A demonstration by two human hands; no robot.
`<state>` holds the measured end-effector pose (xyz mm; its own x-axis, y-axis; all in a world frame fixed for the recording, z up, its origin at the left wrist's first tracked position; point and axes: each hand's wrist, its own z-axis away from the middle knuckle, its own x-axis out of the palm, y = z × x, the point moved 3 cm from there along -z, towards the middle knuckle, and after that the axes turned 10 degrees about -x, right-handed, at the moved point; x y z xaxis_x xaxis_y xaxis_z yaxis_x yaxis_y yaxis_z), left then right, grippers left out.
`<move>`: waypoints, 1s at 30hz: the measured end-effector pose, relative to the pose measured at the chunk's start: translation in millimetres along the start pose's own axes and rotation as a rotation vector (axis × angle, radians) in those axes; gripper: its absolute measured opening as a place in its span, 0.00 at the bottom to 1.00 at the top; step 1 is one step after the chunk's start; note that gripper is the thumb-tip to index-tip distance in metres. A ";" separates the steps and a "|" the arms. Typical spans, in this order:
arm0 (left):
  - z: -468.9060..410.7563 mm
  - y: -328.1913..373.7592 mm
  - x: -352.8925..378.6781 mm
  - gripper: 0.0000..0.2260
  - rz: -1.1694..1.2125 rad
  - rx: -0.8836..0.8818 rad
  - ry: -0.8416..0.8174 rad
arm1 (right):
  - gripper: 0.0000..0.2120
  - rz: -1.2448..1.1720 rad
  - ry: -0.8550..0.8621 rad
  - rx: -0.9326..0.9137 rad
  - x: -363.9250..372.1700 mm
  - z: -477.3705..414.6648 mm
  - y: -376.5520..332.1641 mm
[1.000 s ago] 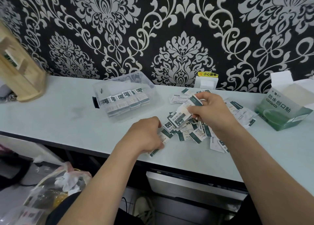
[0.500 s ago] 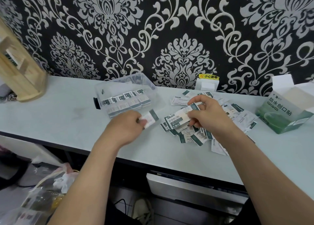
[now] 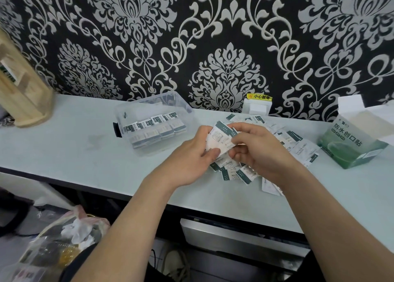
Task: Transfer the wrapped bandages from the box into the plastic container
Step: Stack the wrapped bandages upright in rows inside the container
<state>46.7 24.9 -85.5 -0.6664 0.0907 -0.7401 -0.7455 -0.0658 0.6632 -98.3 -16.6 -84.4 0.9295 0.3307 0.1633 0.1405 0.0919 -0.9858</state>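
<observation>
1. Both grips are closed on one small stack of wrapped bandages. The left grip pinches its left edge. The right grip curls round its right edge. The stack is held up between them, off the table.

2. The plastic container lies to the left of both grips and a little beyond them, open at the top. The left grip is the nearer of the two, with bare table between it and the container's wall. The right grip would have to reach across the left one to get there.

3. The stack's long axis runs away from the person, tilted slightly to the right. Its dark green end is the far end and its white end the near one.

4. A row of packed bandages already lies in the container, green ends on the far side. By my judgement the held stack points much the same way, so it needs a carry to the left and little turning.

5. Directly below the grips and spreading to their right lies the loose pile of bandages, so plenty remains to move.

6. The box stands well to the right of the right grip, flaps open. I cannot tell whether anything is left inside it.
</observation>
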 end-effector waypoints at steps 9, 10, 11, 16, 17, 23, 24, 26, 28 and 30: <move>-0.6 5.1 11.2 0.19 -0.248 0.081 0.045 | 0.16 0.381 -0.003 -0.105 -2.6 0.3 5.9; -1.3 5.3 10.8 0.17 -0.250 0.083 0.083 | 0.16 0.395 0.005 -0.105 -2.5 -0.3 6.7; -1.7 5.8 9.5 0.16 -0.236 0.084 0.118 | 0.17 0.401 0.012 -0.104 -1.8 -0.9 7.5; -2.5 8.5 5.1 0.14 -0.160 0.087 0.205 | 0.14 0.521 -0.061 -0.124 9.2 -4.2 14.1; -2.1 9.0 5.0 0.10 -0.152 0.087 0.203 | 0.15 0.541 -0.092 -0.117 10.0 -4.7 15.9; -0.8 7.1 -2.6 0.08 -0.031 0.067 0.183 | 0.19 0.441 -0.013 -0.141 5.7 -1.4 9.1; -0.2 7.1 -4.4 0.10 0.014 0.053 0.184 | 0.19 0.415 0.020 -0.145 4.5 -1.0 8.0; 1.2 8.4 -7.6 0.13 0.119 0.030 0.195 | 0.19 0.349 0.072 -0.143 3.2 -0.7 6.7; 2.9 11.8 -7.6 0.14 0.210 0.014 0.211 | 0.17 0.247 0.105 -0.120 3.5 -0.4 6.4; 5.0 16.6 -4.2 0.15 0.273 0.011 0.229 | 0.15 0.106 0.094 -0.060 6.1 0.9 6.6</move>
<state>37.2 28.4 -70.9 -0.8273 -0.1539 -0.5403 -0.5401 -0.0465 0.8403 -92.0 -13.1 -89.9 0.9677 0.2457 0.0562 0.0570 0.0039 -0.9984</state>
